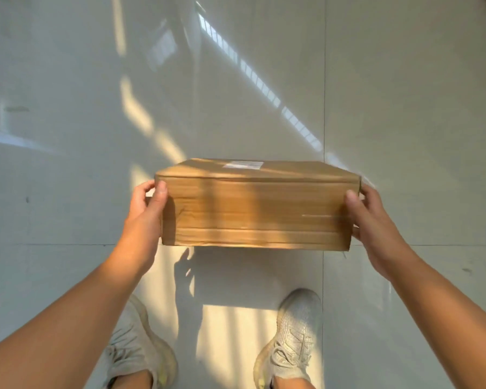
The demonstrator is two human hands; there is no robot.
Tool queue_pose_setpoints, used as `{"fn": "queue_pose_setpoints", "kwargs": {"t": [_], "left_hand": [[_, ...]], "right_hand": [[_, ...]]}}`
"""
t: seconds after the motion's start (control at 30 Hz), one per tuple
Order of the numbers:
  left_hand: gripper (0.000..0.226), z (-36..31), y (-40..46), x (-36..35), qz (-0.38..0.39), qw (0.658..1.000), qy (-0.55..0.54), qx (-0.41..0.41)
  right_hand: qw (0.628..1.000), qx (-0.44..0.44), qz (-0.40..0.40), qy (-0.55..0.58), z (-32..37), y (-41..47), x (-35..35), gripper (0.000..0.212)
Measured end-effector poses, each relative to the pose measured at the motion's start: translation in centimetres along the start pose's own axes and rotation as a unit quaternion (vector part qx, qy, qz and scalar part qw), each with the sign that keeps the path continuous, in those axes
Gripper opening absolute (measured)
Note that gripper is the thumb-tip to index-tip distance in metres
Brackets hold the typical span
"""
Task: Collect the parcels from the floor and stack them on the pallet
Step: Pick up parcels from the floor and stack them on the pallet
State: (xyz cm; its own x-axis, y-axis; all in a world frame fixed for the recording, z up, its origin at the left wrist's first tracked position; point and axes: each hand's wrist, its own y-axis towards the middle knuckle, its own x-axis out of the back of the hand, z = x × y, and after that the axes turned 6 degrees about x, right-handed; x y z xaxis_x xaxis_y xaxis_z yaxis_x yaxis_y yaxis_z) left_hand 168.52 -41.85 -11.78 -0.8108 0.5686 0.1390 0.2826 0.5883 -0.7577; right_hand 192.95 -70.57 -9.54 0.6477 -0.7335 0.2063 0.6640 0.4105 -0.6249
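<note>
The left hand (145, 209) grips the left end of one brown cardboard parcel (254, 204), thumb pressed on the near face at the upper corner and fingers curled round the end wall. Between the two hands the parcel is held level in the air, above the floor (68, 164) and in front of the person; it is the only parcel fully in view. One white label (244, 164) sits on its top face, toward the far edge; the print is too blurred to read. The right hand (373, 223) grips the right end the same way, thumb on the near face and fingers wrapped behind, mostly hidden. Below the hands, two pale knitted shoes stand on the glossy tiled floor: the left shoe (136, 346) under the left forearm, the right shoe (293, 335) under the parcel's right half. The parcel's shadow (236, 276) falls on the tiles between them.
</note>
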Motion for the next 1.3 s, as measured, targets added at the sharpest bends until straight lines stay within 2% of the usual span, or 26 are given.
{"fn": "queue_pose_setpoints", "kwargs": {"t": [0.07, 0.13, 0.27, 0.33, 0.43, 0.57, 0.67, 0.8, 0.9, 1.0, 1.07, 1.23, 1.3], "left_hand": [[0.07, -0.2, 0.1, 0.5, 0.048, 0.997, 0.048, 0.03], [0.056, -0.6, 0.1, 0.9, 0.091, 0.992, 0.079, 0.047], [0.044, -1.2, -0.5, 1.8, 0.09, 0.989, 0.065, 0.1], [0.044, -1.5, -1.9, 2.2, 0.081, 0.992, 0.039, 0.094], [0.055, -2.9, -5.3, 3.9, 0.08, 0.997, -0.006, 0.017], [0.075, -8.2, -11.2, 8.1, 0.099, 0.989, 0.004, -0.112], [0.085, -14.2, -16.7, 11.4, 0.093, 0.981, 0.009, -0.17], [0.086, -23.3, -24.2, 16.5, 0.022, 0.97, -0.017, -0.242], [0.097, -30.1, -30.6, 21.8, -0.024, 0.955, -0.032, -0.292], [0.117, -34.9, -36.7, 28.0, -0.072, 0.94, -0.025, -0.333], [0.121, -37.2, -41.0, 32.6, -0.101, 0.934, -0.016, -0.343], [0.097, -40.9, -49.0, 42.2, -0.203, 0.901, -0.061, -0.379], [0.095, -41.4, -51.4, 45.1, -0.235, 0.888, -0.067, -0.389]], "right_hand": [[0.998, -0.003, 0.044, -0.038, 0.2, 0.2, -0.7, 0.065], [0.997, 0.0, 0.062, -0.056, 0.4, 0.4, -0.9, 0.067], [0.996, 0.001, 0.072, -0.046, 0.6, -0.5, -0.8, 0.072], [0.997, 0.016, 0.065, -0.035, 1.2, -1.7, -0.8, 0.076], [0.996, 0.076, 0.03, -0.045, 4.2, -4.5, -0.6, 0.084], [0.977, 0.173, 0.035, -0.116, 12.4, -9.7, 0.2, 0.116], [0.944, 0.273, 0.05, -0.179, 21.1, -13.8, -0.2, 0.117], [0.927, 0.343, 0.079, -0.128, 32.9, -18.7, -1.7, 0.111], [0.895, 0.415, 0.111, -0.121, 41.5, -22.3, -4.4, 0.105], [0.869, 0.453, 0.162, -0.113, 49.3, -26.0, -7.6, 0.112], [0.857, 0.464, 0.19, -0.119, 53.9, -28.9, -10.3, 0.117], [0.825, 0.5, 0.248, -0.084, 63.0, -35.8, -18.5, 0.108], [0.815, 0.512, 0.264, -0.069, 65.3, -38.1, -21.7, 0.103]]}}
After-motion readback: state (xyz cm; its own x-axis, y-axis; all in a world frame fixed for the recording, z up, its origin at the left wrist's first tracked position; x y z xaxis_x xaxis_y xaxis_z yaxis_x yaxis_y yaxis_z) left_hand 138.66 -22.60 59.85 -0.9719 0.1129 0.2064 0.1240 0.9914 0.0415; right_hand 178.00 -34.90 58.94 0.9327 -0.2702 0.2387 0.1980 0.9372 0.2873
